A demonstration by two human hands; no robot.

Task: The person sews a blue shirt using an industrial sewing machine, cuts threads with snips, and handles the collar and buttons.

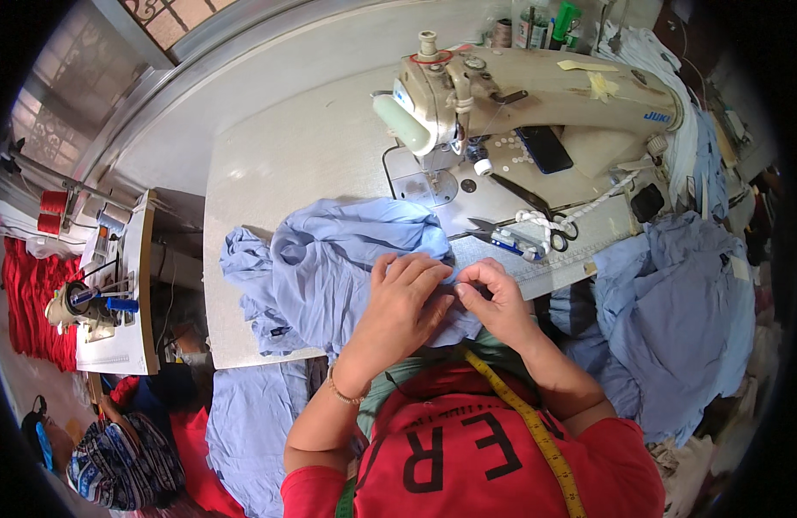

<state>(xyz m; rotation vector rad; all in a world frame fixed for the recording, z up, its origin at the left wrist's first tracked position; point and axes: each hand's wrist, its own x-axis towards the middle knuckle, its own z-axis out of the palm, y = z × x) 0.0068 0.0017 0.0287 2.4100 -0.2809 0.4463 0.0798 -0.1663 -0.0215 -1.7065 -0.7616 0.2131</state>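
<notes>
**Light blue cloth garment (pixel 333 237) at the near edge of a pale grey sewing table (pixel 269 164)**

The garment lies bunched before a cream metal sewing machine (pixel 536 86). The bare left hand (pixel 403 298), a beaded bracelet (pixel 345 388) at its wrist, rests on the garment with fingers bent; whether it grips the cloth cannot be told. The bare right hand (pixel 497 302), close beside it, pinches the garment's right-hand edge between thumb and forefinger. To the right on the table lie long black scissors (pixel 523 192) and a white braided cord (pixel 601 203). Small round white buttons (pixel 516 148) lie scattered near a black rectangular phone (pixel 545 149). A yellow tape measure (pixel 528 414) hangs over the person's red shirt (pixel 467 406).
</notes>
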